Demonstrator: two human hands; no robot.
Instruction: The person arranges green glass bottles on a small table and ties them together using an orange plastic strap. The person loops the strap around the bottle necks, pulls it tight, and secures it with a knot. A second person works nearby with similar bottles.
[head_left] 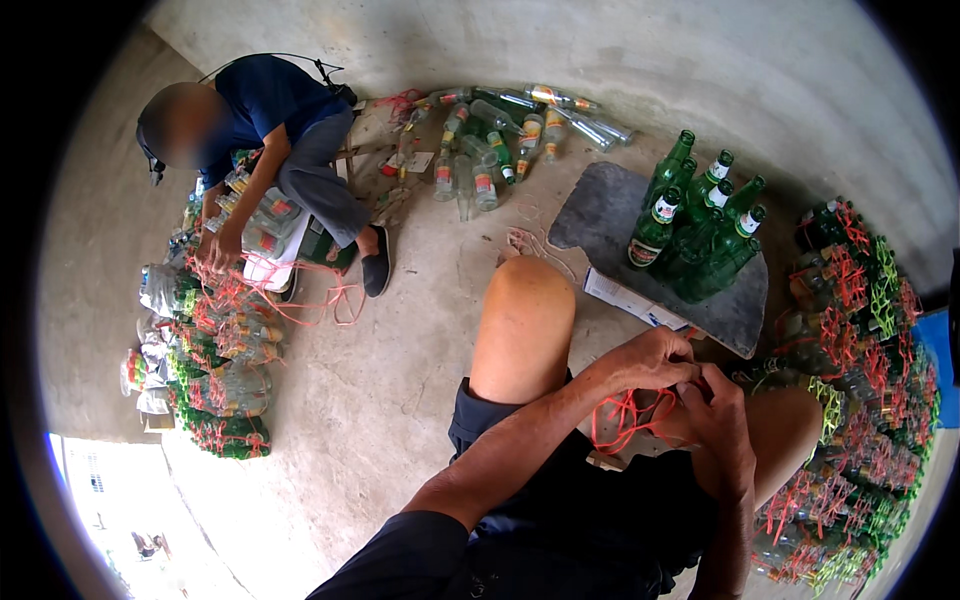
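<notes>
My left hand (655,358) and my right hand (718,405) meet above my lap, between my bare knees. The fingers of both are closed in a pinch on red string (630,420), which hangs in loose loops below them. Exactly how the string runs between the fingertips is hidden. Just beyond my hands lies a dark grey board (600,205) on a low support with a white box side (630,300). Several green glass bottles (700,235) stand upright on it in a tight cluster, some with white neck labels.
To my right, bottle bundles (850,400) tied with red and green string are stacked. Loose clear and green bottles (480,150) lie by the wall. At left a seated co-worker (290,130) handles red string over bottles, beside more tied bundles (225,380).
</notes>
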